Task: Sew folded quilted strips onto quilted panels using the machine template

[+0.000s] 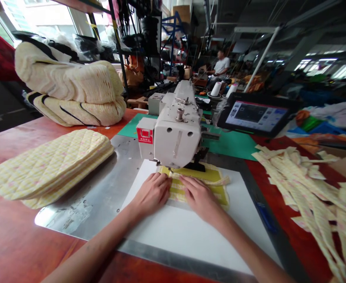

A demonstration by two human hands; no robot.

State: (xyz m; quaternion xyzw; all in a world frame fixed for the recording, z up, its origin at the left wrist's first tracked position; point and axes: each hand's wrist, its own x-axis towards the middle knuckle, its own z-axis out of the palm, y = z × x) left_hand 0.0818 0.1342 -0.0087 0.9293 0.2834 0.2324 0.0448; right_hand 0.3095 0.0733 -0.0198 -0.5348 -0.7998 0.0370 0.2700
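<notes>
Under the head of a white sewing machine (175, 145) lies a yellow-green template (220, 192) with pale quilted cloth around its edge. A narrow pale yellow fabric strip (217, 181) runs across it, its left end close to the needle. My left hand (154, 192) is at that end, fingers curled together, seemingly pinching the strip; the fingertips are partly hidden. From the right, my right hand (199, 195) rests with its fingers stretched out flat, their tips touching the strip just right of the needle. A white sheet (167, 236) lies beneath both hands.
Stacked quilted oval pieces (52, 161) lie on the left, with a taller bundle (72, 86) behind. Loose fabric strips (308, 196) cover the right side, near a blue tool (265, 217). A control screen (254, 114) stands behind. A person (221, 65) sits far back.
</notes>
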